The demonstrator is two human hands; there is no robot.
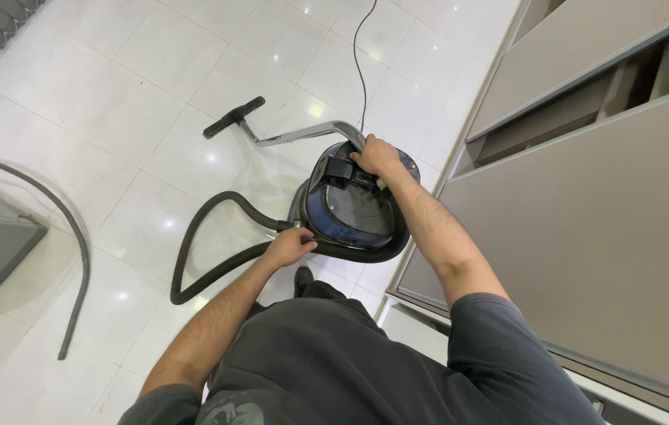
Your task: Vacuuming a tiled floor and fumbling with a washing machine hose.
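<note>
Labels or packages cannot be made out anywhere on the things in view; the one marked surface is the dark shirt's faint print at the bottom edge, too blurred to tell. Blue and black canister vacuum cleaner (354, 208) stands on the white tiled floor (114, 118), just beside the grey cabinet fronts (586, 236) on the right. Its black hose (193, 244) loops out to the left over the tiles and comes back to the body, while a bent chrome tube (303, 134) runs from the top of the machine to a black floor nozzle (234, 116) lying farther off. A thin dark cord (360, 63) trails away toward the top of the view.

Right hand (376, 155) reaches forward with the arm nearly straight, fingers clenched over the black handle (342, 169) on top of the canister. Left hand (290, 246) is lower and nearer, elbow bent, fingers curled around the hose where it meets the vacuum's near side. A loose grey pipe (75, 236) curves over the floor at far left, well apart from both hands
</note>
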